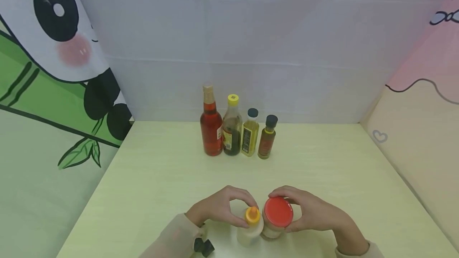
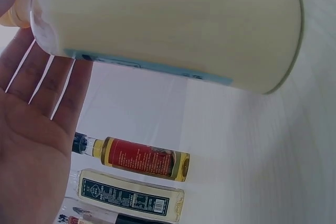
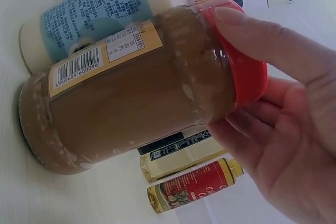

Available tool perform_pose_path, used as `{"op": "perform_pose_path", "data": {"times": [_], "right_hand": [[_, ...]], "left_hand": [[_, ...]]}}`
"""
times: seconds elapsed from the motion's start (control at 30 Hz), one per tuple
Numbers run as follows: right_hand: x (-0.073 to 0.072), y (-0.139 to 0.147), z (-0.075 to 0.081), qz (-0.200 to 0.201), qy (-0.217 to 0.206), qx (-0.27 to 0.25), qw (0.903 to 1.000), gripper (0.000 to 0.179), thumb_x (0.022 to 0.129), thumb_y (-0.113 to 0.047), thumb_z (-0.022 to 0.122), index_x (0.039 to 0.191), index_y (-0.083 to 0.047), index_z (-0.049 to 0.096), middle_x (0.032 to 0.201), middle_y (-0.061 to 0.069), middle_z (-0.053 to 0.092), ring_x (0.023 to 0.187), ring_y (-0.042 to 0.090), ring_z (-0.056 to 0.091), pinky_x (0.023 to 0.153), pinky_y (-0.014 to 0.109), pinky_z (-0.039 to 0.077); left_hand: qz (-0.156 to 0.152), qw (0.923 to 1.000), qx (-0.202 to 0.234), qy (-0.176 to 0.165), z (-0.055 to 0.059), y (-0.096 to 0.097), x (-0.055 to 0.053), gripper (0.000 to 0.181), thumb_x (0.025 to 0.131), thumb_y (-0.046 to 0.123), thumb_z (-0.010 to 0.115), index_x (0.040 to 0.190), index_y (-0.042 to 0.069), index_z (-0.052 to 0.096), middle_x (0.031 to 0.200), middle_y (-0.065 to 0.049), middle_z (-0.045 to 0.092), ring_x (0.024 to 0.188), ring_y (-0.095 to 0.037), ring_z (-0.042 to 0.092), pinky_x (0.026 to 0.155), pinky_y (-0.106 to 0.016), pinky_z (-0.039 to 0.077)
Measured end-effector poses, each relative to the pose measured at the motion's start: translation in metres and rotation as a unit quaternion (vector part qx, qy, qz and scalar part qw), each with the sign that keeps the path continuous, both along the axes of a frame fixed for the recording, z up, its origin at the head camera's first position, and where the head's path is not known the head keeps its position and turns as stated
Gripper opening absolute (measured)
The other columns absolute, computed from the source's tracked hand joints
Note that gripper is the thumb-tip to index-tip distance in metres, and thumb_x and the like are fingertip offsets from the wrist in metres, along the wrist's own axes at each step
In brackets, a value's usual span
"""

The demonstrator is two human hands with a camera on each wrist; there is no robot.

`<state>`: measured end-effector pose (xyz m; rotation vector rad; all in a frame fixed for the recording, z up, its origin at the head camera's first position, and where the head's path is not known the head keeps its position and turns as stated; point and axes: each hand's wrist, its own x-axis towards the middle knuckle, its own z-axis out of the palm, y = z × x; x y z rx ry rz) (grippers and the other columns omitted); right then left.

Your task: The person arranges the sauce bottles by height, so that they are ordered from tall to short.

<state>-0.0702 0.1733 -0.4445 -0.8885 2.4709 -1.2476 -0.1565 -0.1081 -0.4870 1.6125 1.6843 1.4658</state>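
My left hand (image 1: 224, 206) pinches the orange-yellow nozzle cap of a squeeze bottle (image 1: 250, 234) between thumb and fingers. In the left wrist view this bottle (image 2: 168, 24) is filled with a pale cream content and carries a blue label. With thumb and fingers around its red lid, my right hand (image 1: 315, 210) grips a jar (image 1: 278, 212). Seen from the right wrist, the jar (image 3: 142, 98) holds a brown spread and bears a barcode label. Bottle and jar stand upright side by side at the front of the table, the jar on the right.
Behind the hands, a row of bottles stands near the back wall: a tall red one (image 1: 211, 132), a dark one with a yellow cap (image 1: 232, 130), a yellow oil bottle (image 1: 250, 136) and a smaller red-labelled bottle (image 1: 267, 142). Printed cloth walls enclose the pale table (image 1: 161, 170).
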Motion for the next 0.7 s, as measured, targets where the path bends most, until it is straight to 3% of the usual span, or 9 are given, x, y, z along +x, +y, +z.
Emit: {"op": "perform_pose_path", "data": {"times": [0.17, 0.33, 0.7], "right_hand": [[-0.0007, -0.001, 0.0001, 0.003, 0.022, -0.003, 0.9997, 0.056, 0.081, -0.03, 0.082, 0.129, -0.02, 0.055, 0.123, -0.007, 0.058, 0.111, 0.015, 0.053, 0.095, 0.037, 0.048], [-0.0017, -0.0016, -0.0009, 0.002, 0.04, -0.009, 0.9992, 0.056, 0.079, -0.031, 0.083, 0.127, -0.019, 0.056, 0.121, -0.006, 0.059, 0.109, 0.015, 0.054, 0.092, 0.037, 0.05], [-0.0033, -0.0007, -0.0042, 0.004, 0.029, -0.007, 0.9995, 0.055, 0.08, -0.03, 0.083, 0.126, -0.021, 0.056, 0.12, -0.008, 0.059, 0.109, 0.014, 0.054, 0.093, 0.037, 0.049]], "left_hand": [[0.001, 0.9998, -0.004, -0.021, 0.001, 0.0, 0.001, 0.034, 0.077, 0.001, 0.081, 0.108, 0.003, 0.068, 0.107, -0.006, 0.069, 0.101, -0.011, 0.062, 0.089, -0.037, 0.052], [0.0, 0.9999, 0.008, -0.012, 0.0003, 0.0005, 0.0009, 0.033, 0.077, 0.0, 0.081, 0.108, 0.003, 0.069, 0.106, -0.006, 0.07, 0.1, -0.012, 0.063, 0.089, -0.035, 0.052], [-0.001, 0.9998, 0.02, 0.007, -0.0012, 0.0019, -0.0012, 0.03, 0.077, -0.001, 0.08, 0.106, 0.001, 0.07, 0.103, -0.007, 0.071, 0.099, -0.012, 0.065, 0.088, -0.035, 0.052]]}}
